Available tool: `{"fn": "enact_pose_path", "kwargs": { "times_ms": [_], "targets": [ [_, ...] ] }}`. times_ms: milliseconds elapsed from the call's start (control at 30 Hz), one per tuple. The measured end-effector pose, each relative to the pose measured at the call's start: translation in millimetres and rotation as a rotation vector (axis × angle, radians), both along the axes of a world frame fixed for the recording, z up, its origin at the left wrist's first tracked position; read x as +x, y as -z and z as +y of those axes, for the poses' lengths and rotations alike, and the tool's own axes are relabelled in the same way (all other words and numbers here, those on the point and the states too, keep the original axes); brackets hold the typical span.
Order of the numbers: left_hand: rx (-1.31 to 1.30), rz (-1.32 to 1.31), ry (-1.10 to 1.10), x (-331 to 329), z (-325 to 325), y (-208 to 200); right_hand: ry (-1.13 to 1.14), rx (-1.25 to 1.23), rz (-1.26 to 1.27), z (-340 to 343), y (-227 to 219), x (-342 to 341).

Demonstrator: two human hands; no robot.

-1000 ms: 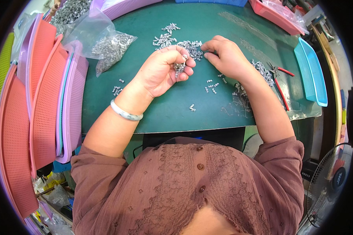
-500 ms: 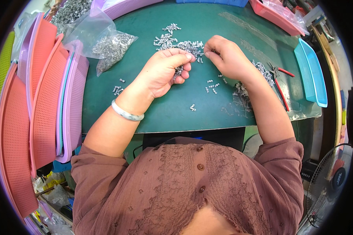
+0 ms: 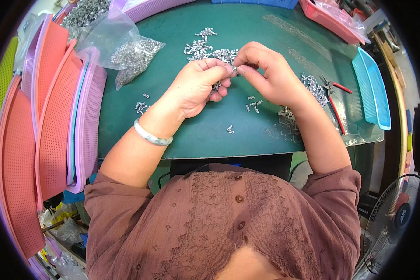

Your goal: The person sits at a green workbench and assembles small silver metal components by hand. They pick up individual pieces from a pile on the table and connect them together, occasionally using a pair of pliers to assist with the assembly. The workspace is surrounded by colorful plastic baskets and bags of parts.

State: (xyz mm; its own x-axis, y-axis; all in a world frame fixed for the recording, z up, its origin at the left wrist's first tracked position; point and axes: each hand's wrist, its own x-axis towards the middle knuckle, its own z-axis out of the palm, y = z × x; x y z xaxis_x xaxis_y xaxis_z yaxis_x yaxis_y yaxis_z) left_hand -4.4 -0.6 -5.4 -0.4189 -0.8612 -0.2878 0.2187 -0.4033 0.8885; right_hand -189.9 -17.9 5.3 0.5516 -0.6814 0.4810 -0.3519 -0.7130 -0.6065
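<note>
My left hand point(image 3: 196, 87) is closed over the table, thumb and forefinger pinched together. Several small silvery metal fittings point(image 3: 216, 87) show in its curled fingers. My right hand point(image 3: 270, 77) meets those fingertips, also pinching, with a small metal fitting point(image 3: 234, 69) between the two hands. Just beyond lies a loose heap of like fittings point(image 3: 199, 48), partly hidden by my hands. A few more fittings point(image 3: 254, 104) lie below my right hand, and one small piece point(image 3: 230, 129) rests nearer the table's front edge.
By my right forearm lie another heap of fittings point(image 3: 315, 88) and red-handled pliers point(image 3: 336, 114). A clear bag of metal parts point(image 3: 137, 60) sits left. Stacked pink and purple baskets point(image 3: 56, 126) line the left side. A blue basket point(image 3: 371, 88) and a fan point(image 3: 392, 224) are at right.
My right hand has moved left, from just above the table by the heap to my left fingertips. My left hand has hardly moved and stays closed.
</note>
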Motion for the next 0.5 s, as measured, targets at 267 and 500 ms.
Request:
{"fn": "enact_pose_path", "kwargs": {
  "times_ms": [267,500],
  "targets": [
    [-0.032,0.004,-0.009,-0.2,0.7,1.5,-0.01,0.036,0.004,-1.8,1.7,-2.2],
    [-0.022,0.027,-0.027,0.5,0.1,2.0,-0.017,0.067,-0.027,-0.6,-0.7,-1.7]
  ]
}}
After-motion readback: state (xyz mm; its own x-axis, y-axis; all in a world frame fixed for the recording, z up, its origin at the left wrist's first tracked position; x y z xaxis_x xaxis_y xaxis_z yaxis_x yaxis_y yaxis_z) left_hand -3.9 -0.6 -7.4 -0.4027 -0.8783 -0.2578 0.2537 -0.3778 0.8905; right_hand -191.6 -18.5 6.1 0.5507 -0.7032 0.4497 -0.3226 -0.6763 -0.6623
